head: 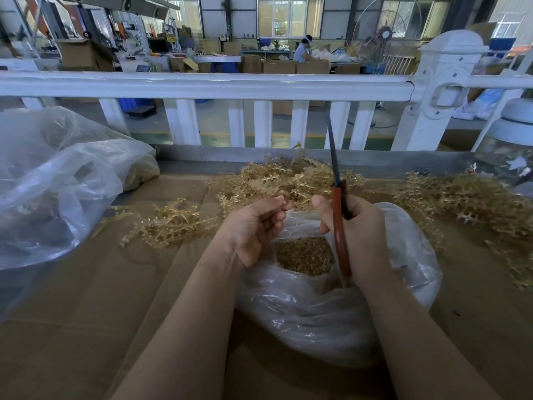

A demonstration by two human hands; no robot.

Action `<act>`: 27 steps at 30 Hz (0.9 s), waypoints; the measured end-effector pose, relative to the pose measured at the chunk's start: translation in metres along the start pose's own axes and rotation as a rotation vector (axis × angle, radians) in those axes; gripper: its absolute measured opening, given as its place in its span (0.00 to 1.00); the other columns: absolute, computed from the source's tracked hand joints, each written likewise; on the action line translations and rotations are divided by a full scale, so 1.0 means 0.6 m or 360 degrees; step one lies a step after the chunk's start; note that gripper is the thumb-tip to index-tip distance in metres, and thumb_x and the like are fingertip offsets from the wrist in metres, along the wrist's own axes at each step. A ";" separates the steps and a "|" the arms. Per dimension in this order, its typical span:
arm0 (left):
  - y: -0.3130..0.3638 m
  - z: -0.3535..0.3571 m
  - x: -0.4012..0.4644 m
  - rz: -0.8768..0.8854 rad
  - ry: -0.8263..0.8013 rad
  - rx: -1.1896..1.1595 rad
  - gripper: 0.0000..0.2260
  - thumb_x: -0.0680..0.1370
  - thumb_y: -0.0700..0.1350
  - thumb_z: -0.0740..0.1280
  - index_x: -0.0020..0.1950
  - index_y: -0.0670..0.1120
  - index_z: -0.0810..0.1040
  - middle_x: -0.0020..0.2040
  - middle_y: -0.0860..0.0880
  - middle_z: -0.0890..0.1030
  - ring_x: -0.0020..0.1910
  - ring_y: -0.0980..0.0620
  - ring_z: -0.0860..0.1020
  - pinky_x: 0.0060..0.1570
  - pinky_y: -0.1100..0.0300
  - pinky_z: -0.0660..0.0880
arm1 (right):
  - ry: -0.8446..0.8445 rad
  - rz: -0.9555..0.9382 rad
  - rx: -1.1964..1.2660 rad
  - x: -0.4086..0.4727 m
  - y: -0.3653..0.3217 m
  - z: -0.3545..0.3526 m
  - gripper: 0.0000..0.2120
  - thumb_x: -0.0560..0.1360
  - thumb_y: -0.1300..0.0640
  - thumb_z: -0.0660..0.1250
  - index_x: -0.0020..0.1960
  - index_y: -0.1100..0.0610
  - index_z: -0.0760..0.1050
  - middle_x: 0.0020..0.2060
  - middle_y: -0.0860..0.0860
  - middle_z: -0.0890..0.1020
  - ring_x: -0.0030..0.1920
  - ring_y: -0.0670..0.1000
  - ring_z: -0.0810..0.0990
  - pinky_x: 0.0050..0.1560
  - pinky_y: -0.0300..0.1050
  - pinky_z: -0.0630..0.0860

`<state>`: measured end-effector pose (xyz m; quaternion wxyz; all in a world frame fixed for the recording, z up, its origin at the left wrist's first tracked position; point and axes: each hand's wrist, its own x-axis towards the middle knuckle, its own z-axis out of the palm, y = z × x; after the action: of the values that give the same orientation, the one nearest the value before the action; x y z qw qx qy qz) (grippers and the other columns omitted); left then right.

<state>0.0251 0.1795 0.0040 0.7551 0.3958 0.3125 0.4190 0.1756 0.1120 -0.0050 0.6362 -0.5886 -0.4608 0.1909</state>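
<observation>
From my remote seat I see the right hand [363, 235] wrapped firmly round the scissors [338, 223]. Their smooth red-orange handles run down through the fist, and the slim dark blades stand nearly upright, pressed together. The left hand [253, 226] sits just beside it with its fingers curled and thumb against forefinger. I cannot tell whether it is pinching a tiny piece.

Both hands hover over the mouth of a crinkly clear plastic bag [317, 313], which holds a heap of small golden bits [304, 255]. Spiky gold plastic sprigs [288, 180] lie tangled just beyond the hands, with more of them to the left and right. All of this rests on the matte brown cardboard [86, 298] covering the bench. A bigger, cloudy plastic bag [57, 183] slumps at the far left, and a glossy white railing [202, 85] runs behind the bench.
</observation>
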 end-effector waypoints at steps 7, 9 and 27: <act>-0.009 0.006 0.002 0.0029 -0.0034 0.0139 0.05 0.61 0.42 0.76 0.36 0.45 0.87 0.35 0.49 0.84 0.34 0.57 0.80 0.33 0.67 0.76 | -0.0231 -0.0025 -0.0156 -0.006 -0.005 0.009 0.14 0.71 0.44 0.75 0.34 0.53 0.80 0.29 0.48 0.83 0.31 0.46 0.81 0.33 0.36 0.77; -0.011 0.009 0.001 0.0050 -0.0073 0.0186 0.03 0.62 0.41 0.76 0.35 0.47 0.87 0.36 0.49 0.85 0.35 0.57 0.82 0.33 0.67 0.76 | -0.0260 -0.0003 -0.0139 -0.006 -0.004 0.009 0.10 0.72 0.47 0.76 0.36 0.50 0.81 0.30 0.46 0.84 0.32 0.45 0.82 0.33 0.34 0.77; -0.007 0.003 0.001 -0.0038 -0.0183 0.0082 0.03 0.66 0.42 0.75 0.37 0.42 0.85 0.33 0.48 0.83 0.31 0.57 0.80 0.33 0.66 0.78 | -0.0351 0.0107 0.0015 0.000 -0.004 0.007 0.06 0.75 0.57 0.73 0.39 0.58 0.82 0.28 0.49 0.83 0.29 0.43 0.80 0.33 0.33 0.76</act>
<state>0.0284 0.1780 0.0013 0.7663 0.4349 0.2839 0.3783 0.1712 0.1135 -0.0031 0.5776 -0.5762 -0.5071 0.2780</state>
